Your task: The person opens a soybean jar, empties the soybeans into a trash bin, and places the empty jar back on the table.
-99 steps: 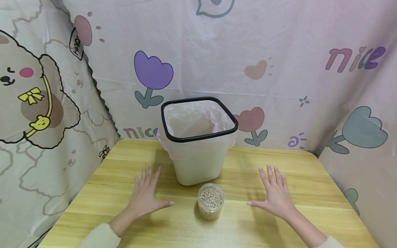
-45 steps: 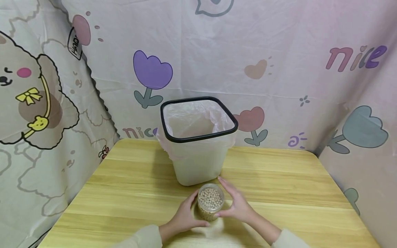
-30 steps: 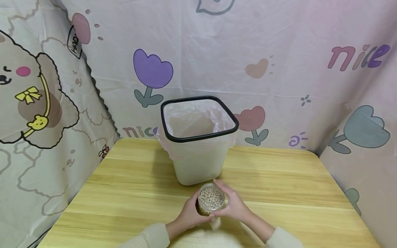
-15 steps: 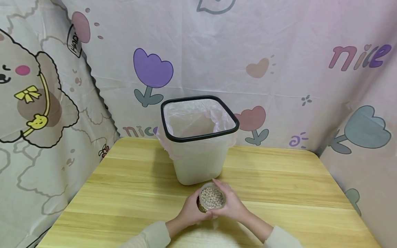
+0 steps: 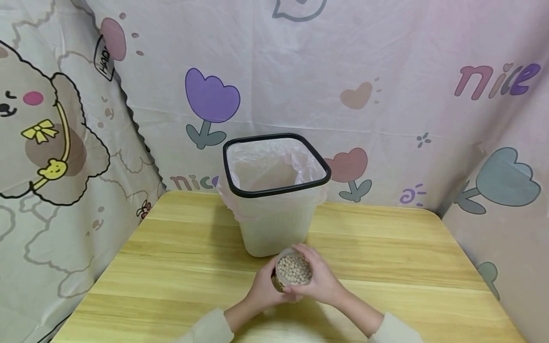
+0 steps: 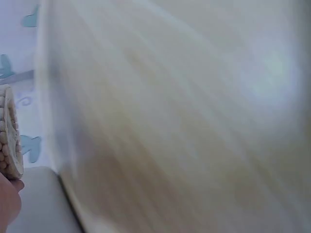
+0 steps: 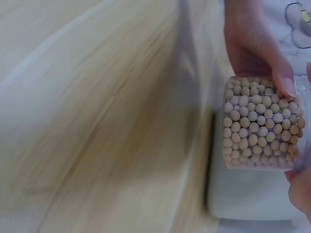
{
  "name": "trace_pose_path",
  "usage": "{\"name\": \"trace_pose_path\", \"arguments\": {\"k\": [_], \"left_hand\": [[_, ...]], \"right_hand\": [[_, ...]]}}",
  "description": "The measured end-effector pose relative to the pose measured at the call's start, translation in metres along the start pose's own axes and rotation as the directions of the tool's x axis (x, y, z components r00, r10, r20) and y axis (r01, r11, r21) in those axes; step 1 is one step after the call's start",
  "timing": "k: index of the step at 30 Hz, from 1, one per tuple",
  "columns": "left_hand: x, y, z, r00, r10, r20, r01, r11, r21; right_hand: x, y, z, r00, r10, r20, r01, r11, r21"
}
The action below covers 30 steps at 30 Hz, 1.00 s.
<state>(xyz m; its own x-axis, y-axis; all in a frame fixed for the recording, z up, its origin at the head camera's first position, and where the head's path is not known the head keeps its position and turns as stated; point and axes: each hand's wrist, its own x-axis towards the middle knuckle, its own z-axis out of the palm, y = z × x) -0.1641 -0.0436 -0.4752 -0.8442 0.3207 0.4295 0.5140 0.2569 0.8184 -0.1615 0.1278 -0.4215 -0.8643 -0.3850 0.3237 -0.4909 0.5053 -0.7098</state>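
Note:
Both hands hold a clear round jar (image 5: 294, 270) packed with small beige balls, in front of the bin. The jar is tilted, its top leaning to the right in the head view. My left hand (image 5: 262, 288) grips the jar's body from the left; its thumb lies along the side in the right wrist view, where the jar (image 7: 262, 124) shows from the side. My right hand (image 5: 324, 282) curls round the clear top end, with fingers and thumb on opposite sides of the rim. In the left wrist view only a sliver of the jar (image 6: 10, 138) shows.
A pale waste bin (image 5: 274, 228) with a black square rim (image 5: 280, 191) and a thin plastic liner (image 5: 304, 166) stands right behind the jar. The wooden table (image 5: 399, 267) reaches back to a printed cloth (image 5: 300, 71); another cloth (image 5: 51, 238) hangs at the left.
Both hands came inward from spread positions at either side and took hold of the jar. The jar then tilted rightward and rose slightly. The bin has stayed put.

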Motion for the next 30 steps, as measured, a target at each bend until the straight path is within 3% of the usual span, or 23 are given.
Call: {"name": "trace_pose_path", "arguments": {"k": [12,21,30], "left_hand": [[0.003,0.023,-0.009,0.997,0.07,-0.036,-0.072,0.996,-0.044],[0.006,0.032,-0.014,0.995,0.104,-0.013,-0.104,0.993,-0.06],[0.008,0.03,-0.016,0.992,0.123,-0.003,-0.123,0.991,-0.046]], "right_hand": [[0.0,-0.026,-0.015,0.993,-0.118,-0.016,0.118,0.993,0.001],[0.001,-0.029,-0.02,0.992,-0.126,0.013,0.125,0.992,0.029],[0.002,-0.032,-0.024,0.992,-0.122,0.027,0.122,0.992,0.033]]}}
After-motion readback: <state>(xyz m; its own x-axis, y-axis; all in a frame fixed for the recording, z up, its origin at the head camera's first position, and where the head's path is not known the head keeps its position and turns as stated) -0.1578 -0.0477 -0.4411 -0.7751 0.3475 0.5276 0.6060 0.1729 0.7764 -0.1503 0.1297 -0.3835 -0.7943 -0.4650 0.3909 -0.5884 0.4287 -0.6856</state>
